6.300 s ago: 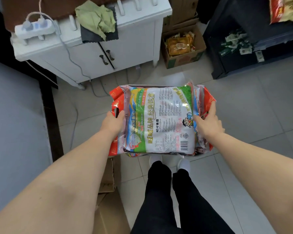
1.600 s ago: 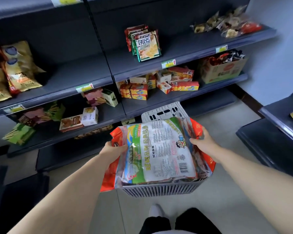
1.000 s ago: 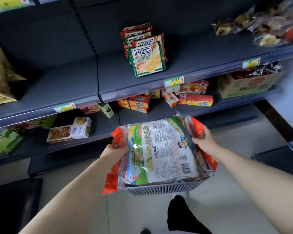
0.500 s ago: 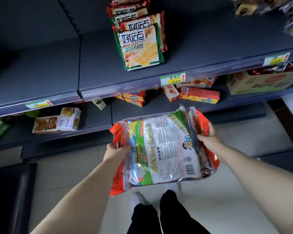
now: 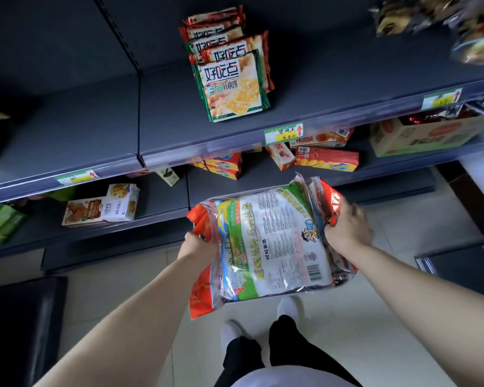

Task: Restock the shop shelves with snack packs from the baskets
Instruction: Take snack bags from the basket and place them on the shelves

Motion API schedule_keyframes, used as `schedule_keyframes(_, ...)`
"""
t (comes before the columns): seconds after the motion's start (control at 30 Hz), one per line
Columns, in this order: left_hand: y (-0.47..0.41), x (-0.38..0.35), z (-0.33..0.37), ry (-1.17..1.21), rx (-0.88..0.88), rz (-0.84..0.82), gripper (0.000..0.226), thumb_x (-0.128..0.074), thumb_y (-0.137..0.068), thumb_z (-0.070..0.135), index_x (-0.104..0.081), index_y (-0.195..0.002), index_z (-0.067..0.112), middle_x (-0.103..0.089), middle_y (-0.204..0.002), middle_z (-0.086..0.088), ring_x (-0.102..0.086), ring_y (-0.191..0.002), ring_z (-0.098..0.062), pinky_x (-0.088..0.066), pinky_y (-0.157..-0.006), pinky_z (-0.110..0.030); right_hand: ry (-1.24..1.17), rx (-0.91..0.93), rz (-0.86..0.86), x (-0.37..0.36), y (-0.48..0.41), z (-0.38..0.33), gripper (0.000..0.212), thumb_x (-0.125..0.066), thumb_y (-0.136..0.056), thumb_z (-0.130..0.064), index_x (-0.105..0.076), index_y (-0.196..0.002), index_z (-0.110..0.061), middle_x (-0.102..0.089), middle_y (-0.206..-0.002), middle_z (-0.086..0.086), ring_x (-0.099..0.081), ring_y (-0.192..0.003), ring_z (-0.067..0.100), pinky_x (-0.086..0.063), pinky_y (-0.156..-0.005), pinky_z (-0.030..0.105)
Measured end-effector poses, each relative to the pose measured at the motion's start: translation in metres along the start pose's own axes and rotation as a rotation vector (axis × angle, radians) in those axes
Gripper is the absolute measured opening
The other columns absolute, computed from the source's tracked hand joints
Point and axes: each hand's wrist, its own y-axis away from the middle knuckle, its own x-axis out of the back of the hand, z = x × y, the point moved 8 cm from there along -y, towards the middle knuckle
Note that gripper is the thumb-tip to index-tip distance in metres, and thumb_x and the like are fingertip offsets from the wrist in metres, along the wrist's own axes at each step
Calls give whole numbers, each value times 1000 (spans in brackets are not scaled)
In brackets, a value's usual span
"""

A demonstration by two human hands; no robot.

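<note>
I hold a stack of large snack packs at waist height in front of the dark shelving; the top pack is white and green with a barcode, and red packs lie under it. My left hand grips the stack's left edge. My right hand grips the right edge with fingers curled round the red pack. The dark grey shelf above the stack holds a leaning row of cracker packs. No basket is visible.
The lower shelf carries red and orange boxes, a cookie box and green packs at far left. A cardboard carton of wrapped snacks sits at right. Price tags line the shelf edges. Tiled floor lies below.
I have moved closer to the shelves, so they fill more of the view. The grey basket seen under the packs a second ago is out of sight. Both hands keep their grip.
</note>
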Motion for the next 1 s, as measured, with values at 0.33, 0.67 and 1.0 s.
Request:
schedule_keyframes(0.33,5,20,11,-131,-129,32,38,-58,-84,33,-54,-111,8,-66,-103,-11,-65,-88,-31,-52,-73,-34,168,591,-46,-18,61,-77,49,-52,-92,-14,-47,-140,-22,-35,-151,-1,-30,-141,18,-28,-112,34)
schedule_keyframes(0.67,2,7,-55,-388,-138,-165,25,-60,-76,27,-70,-94,13,-71,-91,-4,-62,-73,-21,-43,-59,-24,304,828,-237,-72,121,-108,47,-49,-95,-20,-47,-142,-23,-27,-158,0,-19,-147,16,-20,-114,29)
schedule_keyframes(1.0,25,26,-20,-196,-195,-304,17,-57,-86,6,-62,-70,9,-71,-64,-1,-73,-72,-12,-60,-76,-24,308,710,-214,-77,151,-95,81,-66,-79,-57,-33,-147,-28,-9,-162,-1,-6,-150,17,-17,-117,39)
